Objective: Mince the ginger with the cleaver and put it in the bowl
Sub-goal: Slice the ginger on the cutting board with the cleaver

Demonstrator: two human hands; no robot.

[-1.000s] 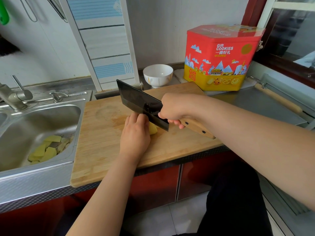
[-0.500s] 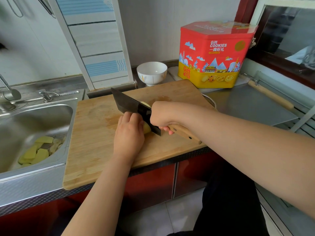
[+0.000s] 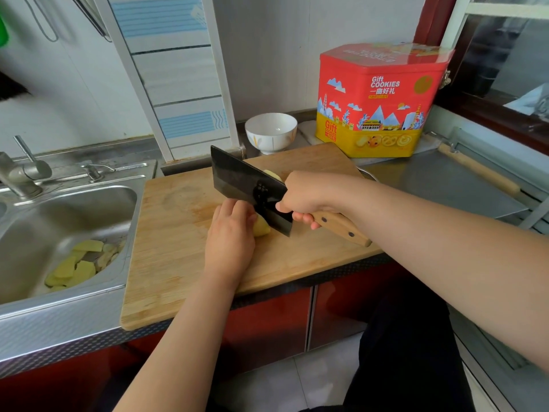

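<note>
A pale yellow piece of ginger (image 3: 262, 227) lies on the wooden cutting board (image 3: 178, 233). My left hand (image 3: 230, 239) holds it down from the left, fingers curled over it. My right hand (image 3: 306, 197) grips the wooden handle of a dark cleaver (image 3: 243, 182), whose blade stands edge-down against the ginger's right side. A second bit of ginger (image 3: 272, 175) shows just behind the blade. The white bowl (image 3: 271, 131) stands empty behind the board.
A steel sink (image 3: 59, 227) at the left holds several yellow ginger peelings (image 3: 77, 264). A red and yellow cookie tin (image 3: 383, 99) stands at the back right. A wooden rolling pin (image 3: 478, 171) lies on the steel counter at the right.
The cleaver rocked slightly against the ginger; its blade now sits a little higher at the tip. Both hands kept their hold. The camera shifted a little.
</note>
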